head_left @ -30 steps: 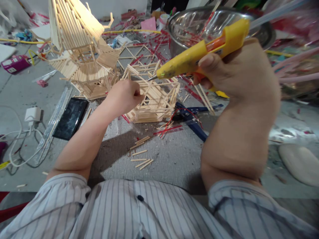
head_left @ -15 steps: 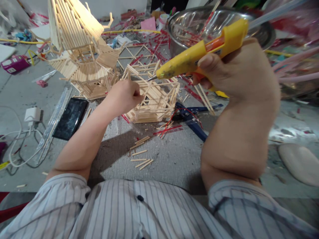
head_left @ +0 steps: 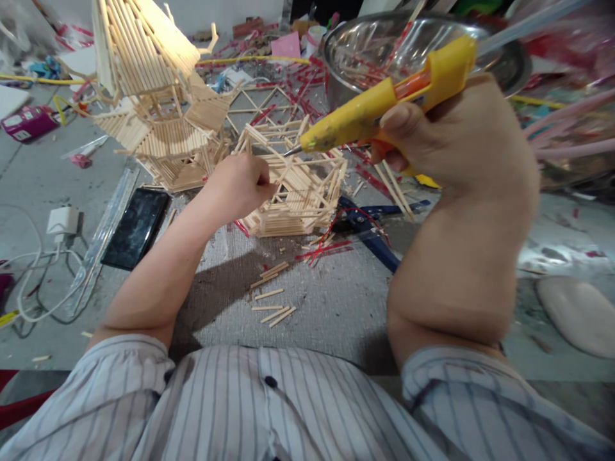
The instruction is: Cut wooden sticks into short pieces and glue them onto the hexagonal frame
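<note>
My right hand [head_left: 446,128] is wrapped round a yellow hot glue gun [head_left: 355,115] with an orange trigger and a clear glue stick in its back. The gun's metal nozzle points left, over a low frame of thin wooden sticks [head_left: 298,221], close to my left hand. My left hand [head_left: 243,186] is closed at the left side of that frame, fingers pinched; what lies between them is hidden. Behind it to the left stands a taller stick-built pagoda model [head_left: 168,137] with sloping roofs.
Several short cut sticks [head_left: 273,310] lie in front of the frame. Blue-handled pliers [head_left: 369,237] rest to its right, a black phone [head_left: 137,227] to the left. A steel bowl [head_left: 346,48] stands at the back right. A white charger [head_left: 62,222] and a computer mouse [head_left: 576,314] sit farther out.
The glue gun has shifted very slightly to the left in my right hand. My left hand and the stick frame look the same.
</note>
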Demonstrator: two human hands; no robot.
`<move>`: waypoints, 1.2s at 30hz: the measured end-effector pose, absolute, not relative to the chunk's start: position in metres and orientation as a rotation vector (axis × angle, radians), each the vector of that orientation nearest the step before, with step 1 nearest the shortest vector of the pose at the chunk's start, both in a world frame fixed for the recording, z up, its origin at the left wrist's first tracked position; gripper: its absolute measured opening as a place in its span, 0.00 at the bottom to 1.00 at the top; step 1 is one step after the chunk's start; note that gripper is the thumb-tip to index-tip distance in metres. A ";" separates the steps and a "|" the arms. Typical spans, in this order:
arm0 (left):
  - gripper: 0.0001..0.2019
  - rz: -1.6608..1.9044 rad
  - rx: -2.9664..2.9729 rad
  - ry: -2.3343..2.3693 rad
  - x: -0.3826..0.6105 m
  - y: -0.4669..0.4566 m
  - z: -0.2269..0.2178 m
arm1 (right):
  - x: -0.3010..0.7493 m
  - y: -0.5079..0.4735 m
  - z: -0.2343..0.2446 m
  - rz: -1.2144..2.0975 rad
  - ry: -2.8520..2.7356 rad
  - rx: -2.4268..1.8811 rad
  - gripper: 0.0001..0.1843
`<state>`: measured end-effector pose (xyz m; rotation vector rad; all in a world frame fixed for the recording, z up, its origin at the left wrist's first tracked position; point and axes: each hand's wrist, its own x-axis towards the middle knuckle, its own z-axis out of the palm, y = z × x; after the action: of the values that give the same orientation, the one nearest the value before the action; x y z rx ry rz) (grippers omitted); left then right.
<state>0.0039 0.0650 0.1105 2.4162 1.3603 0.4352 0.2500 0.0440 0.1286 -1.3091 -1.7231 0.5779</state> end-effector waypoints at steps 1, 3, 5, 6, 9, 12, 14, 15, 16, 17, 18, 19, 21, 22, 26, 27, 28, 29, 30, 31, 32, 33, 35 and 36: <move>0.09 0.438 2.416 1.366 0.004 0.065 0.111 | 0.250 0.044 0.128 0.572 -1.731 -1.310 0.40; 0.09 0.434 2.417 1.376 0.004 0.064 0.111 | 0.250 0.044 0.128 0.560 -1.742 -1.312 0.40; 0.09 0.419 2.415 1.388 0.005 0.064 0.112 | 0.249 0.043 0.128 0.569 -1.735 -1.329 0.40; 0.09 0.411 2.415 1.395 0.005 0.063 0.112 | 0.249 0.043 0.129 0.574 -1.729 -1.339 0.40; 0.08 0.392 2.420 1.422 0.006 0.063 0.111 | 0.248 0.043 0.130 0.571 -1.719 -1.358 0.39; 0.08 0.387 2.424 1.428 0.007 0.063 0.111 | 0.248 0.044 0.130 0.557 -1.707 -1.338 0.38; 0.08 0.374 2.419 1.422 0.007 0.063 0.112 | 0.248 0.044 0.129 0.564 -1.712 -1.328 0.39; 0.08 0.367 2.415 1.417 0.006 0.063 0.112 | 0.249 0.044 0.129 0.562 -1.723 -1.337 0.39; 0.09 0.363 2.410 1.413 0.006 0.063 0.113 | 0.249 0.044 0.128 0.552 -1.736 -1.355 0.40; 0.09 0.363 2.406 1.408 0.006 0.063 0.113 | 0.250 0.044 0.128 0.534 -1.748 -1.377 0.40; 0.09 0.370 2.406 1.398 0.005 0.064 0.113 | 0.250 0.044 0.127 0.513 -1.756 -1.396 0.41; 0.09 0.384 2.409 1.384 0.004 0.064 0.112 | 0.251 0.045 0.127 0.496 -1.761 -1.406 0.41; 0.08 0.412 2.419 1.351 0.003 0.065 0.110 | 0.251 0.045 0.127 0.484 -1.764 -1.406 0.42; 0.08 0.421 2.423 1.339 0.003 0.065 0.110 | 0.250 0.044 0.128 0.493 -1.761 -1.401 0.41; 0.09 0.403 2.408 1.346 0.003 0.065 0.113 | 0.245 0.041 0.132 0.565 -1.677 -1.383 0.40; 0.09 0.384 2.395 1.352 0.003 0.064 0.115 | 0.244 0.040 0.133 0.585 -1.654 -1.377 0.40; 0.10 0.361 2.378 1.360 0.003 0.063 0.119 | 0.243 0.040 0.134 0.599 -1.639 -1.373 0.39; 0.11 0.337 2.361 1.366 0.003 0.062 0.122 | 0.243 0.039 0.134 0.610 -1.632 -1.370 0.39; 0.11 0.320 2.348 1.375 0.002 0.061 0.125 | 0.242 0.039 0.134 0.615 -1.630 -1.366 0.38; 0.11 0.315 2.343 1.384 0.001 0.060 0.128 | 0.243 0.039 0.134 0.615 -1.631 -1.362 0.38; 0.11 0.319 2.347 1.389 0.000 0.060 0.130 | 0.243 0.040 0.134 0.613 -1.629 -1.354 0.38; 0.11 0.330 2.355 1.389 -0.001 0.060 0.132 | 0.244 0.041 0.133 0.613 -1.626 -1.343 0.38; 0.10 0.357 2.364 1.376 -0.003 0.061 0.131 | 0.245 0.042 0.132 0.623 -1.622 -1.328 0.39; 0.10 0.368 2.357 1.365 -0.003 0.061 0.130 | 0.246 0.043 0.131 0.626 -1.624 -1.324 0.40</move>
<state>-0.0033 0.0611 0.1299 2.3574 1.3647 0.3676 0.2457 0.0433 0.1312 -1.3236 -1.6244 0.6257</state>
